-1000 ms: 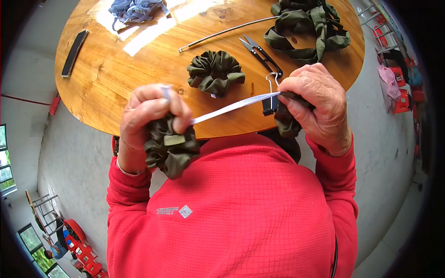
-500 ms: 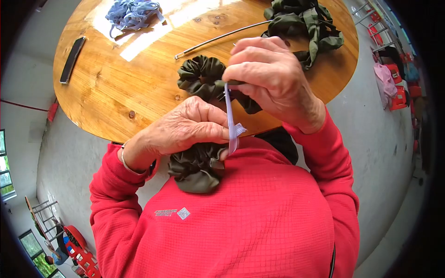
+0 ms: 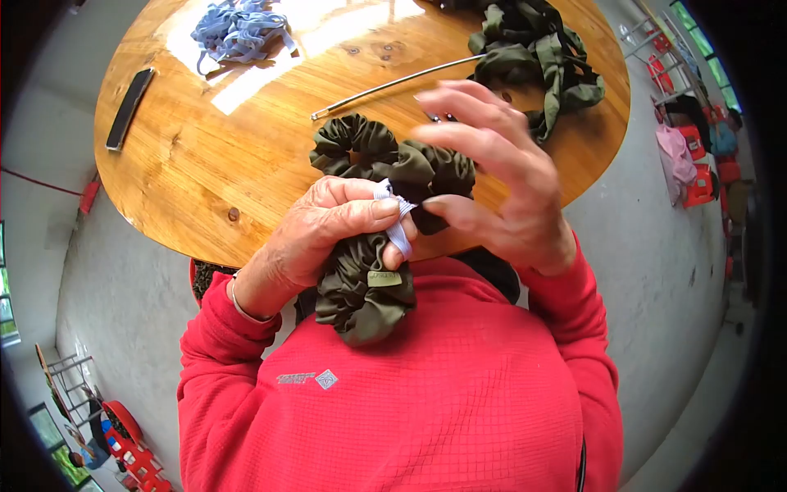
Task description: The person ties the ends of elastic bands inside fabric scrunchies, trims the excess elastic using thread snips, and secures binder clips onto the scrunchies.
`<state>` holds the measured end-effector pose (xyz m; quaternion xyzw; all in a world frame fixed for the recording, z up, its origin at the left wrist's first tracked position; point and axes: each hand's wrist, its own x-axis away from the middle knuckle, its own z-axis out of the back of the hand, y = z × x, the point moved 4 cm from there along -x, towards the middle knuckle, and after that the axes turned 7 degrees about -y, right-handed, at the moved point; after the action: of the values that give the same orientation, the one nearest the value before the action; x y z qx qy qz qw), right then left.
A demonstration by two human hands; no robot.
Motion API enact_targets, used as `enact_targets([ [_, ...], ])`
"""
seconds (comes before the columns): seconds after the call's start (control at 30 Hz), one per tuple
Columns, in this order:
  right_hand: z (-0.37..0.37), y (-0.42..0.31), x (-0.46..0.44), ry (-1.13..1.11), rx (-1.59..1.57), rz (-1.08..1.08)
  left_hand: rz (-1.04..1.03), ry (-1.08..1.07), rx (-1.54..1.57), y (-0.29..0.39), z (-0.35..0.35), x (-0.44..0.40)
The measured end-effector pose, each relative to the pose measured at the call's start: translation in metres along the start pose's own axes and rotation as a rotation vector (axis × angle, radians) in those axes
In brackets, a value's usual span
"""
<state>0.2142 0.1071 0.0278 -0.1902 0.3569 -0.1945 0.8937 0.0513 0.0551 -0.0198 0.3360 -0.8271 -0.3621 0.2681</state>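
Observation:
My left hand point(image 3: 328, 220) pinches a pale lilac elastic band point(image 3: 398, 239) between thumb and fingers. The band is looped near its top, and the loop's details are partly hidden by my fingertips. Below the same hand hangs a gathered dark green scrunchie point(image 3: 361, 299) with a small label on it. To the right, my right hand point(image 3: 508, 176) is raised with its fingers spread. Its thumb tip lies close to the band; whether it touches cannot be made out. Finished-looking green scrunchies point(image 3: 352, 141) lie at the table's edge, just beyond my hands.
A thin metal rod point(image 3: 398, 88) lies across the wooden table point(image 3: 197, 168). At the back right is a heap of dark green fabric point(image 3: 537, 61). Blue elastic bands point(image 3: 242, 33) are piled at the back left, near a black bar point(image 3: 129, 108).
My right hand has let go of the elastic's upper end and spread its fingers. The stretched band now sits slack and looped at my left fingertips. The held scrunchie has shifted slightly right.

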Motion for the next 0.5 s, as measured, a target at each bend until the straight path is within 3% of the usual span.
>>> enact_targets([
  [0.23, 0.0, -0.018, 0.018, -0.07, 0.019, -0.149, -0.102, -0.002, -0.296, 0.004, -0.009, -0.009],
  [0.5, -0.001, -0.027, 0.019, -0.013, 0.054, -0.085, -0.086, -0.02, -0.242, 0.001, -0.016, -0.011],
])
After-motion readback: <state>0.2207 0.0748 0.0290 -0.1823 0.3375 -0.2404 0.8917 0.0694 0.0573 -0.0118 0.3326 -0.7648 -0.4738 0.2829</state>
